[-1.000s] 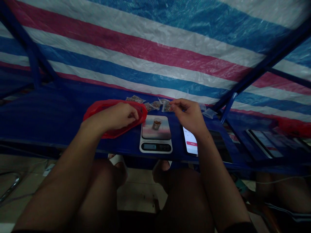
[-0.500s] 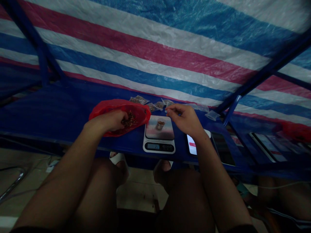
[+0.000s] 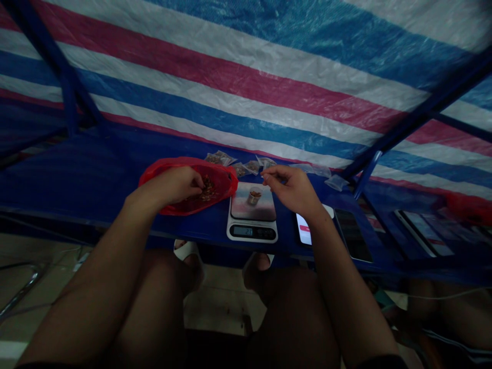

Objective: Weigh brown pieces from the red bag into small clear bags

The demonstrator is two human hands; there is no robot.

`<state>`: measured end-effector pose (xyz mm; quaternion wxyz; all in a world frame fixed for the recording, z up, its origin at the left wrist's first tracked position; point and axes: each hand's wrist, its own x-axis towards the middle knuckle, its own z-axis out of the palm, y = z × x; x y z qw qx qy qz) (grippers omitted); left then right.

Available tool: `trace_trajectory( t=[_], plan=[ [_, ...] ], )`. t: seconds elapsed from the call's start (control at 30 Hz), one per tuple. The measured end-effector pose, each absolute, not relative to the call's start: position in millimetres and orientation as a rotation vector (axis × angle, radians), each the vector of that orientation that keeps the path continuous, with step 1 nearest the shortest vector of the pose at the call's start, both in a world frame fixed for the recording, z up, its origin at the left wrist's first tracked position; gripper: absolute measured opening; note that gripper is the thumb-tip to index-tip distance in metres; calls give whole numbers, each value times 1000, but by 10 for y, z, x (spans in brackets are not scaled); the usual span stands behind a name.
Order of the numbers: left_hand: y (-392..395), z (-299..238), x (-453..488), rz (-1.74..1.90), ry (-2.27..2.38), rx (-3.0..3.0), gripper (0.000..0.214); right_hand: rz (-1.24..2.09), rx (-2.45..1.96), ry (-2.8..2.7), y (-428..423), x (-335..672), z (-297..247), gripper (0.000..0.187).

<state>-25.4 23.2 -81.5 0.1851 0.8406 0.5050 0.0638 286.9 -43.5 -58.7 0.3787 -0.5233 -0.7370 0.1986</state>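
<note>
My left hand (image 3: 175, 185) reaches into a red plastic bag (image 3: 219, 177) on the blue table, its fingers pinched among small brown pieces (image 3: 207, 188) inside. My right hand (image 3: 292, 188) hovers above the far right corner of a white digital scale (image 3: 252, 214), thumb and fingers pinched together; what they hold is too small to make out. A small cup (image 3: 253, 196) with brown contents stands on the scale's platform. Several small filled clear bags (image 3: 240, 167) lie in a row behind the scale.
A lit phone (image 3: 303, 230) lies right of the scale, with dark phones (image 3: 351, 238) further right. Empty clear bags (image 3: 333, 181) lie by a blue frame post (image 3: 365, 174). A striped tarp (image 3: 246, 77) hangs behind. My knees are under the table.
My left hand went from the bag's rim down into the brown pieces. My right hand left the row of small bags and drew back over the scale. The scale's reading changed.
</note>
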Motion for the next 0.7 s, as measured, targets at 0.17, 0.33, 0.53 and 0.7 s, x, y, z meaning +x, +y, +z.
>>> trace_trajectory(
  t=[0.17,0.33,0.53,0.7],
  plan=[
    [63,-580,12,335,1196,2487,18,490,-1306,-1864,-411,2917,-623,22],
    [-29,-400,427,531,902,2474,17,506,-1278,-1856,-401,2924,-628,21],
    [101,-531,821,625,706,2513,16,498,-1272,-1883,-403,2941,-638,19],
    [127,-609,923,568,690,2551,22,537,-1287,-1897,-403,2995,-678,20]
  ],
)
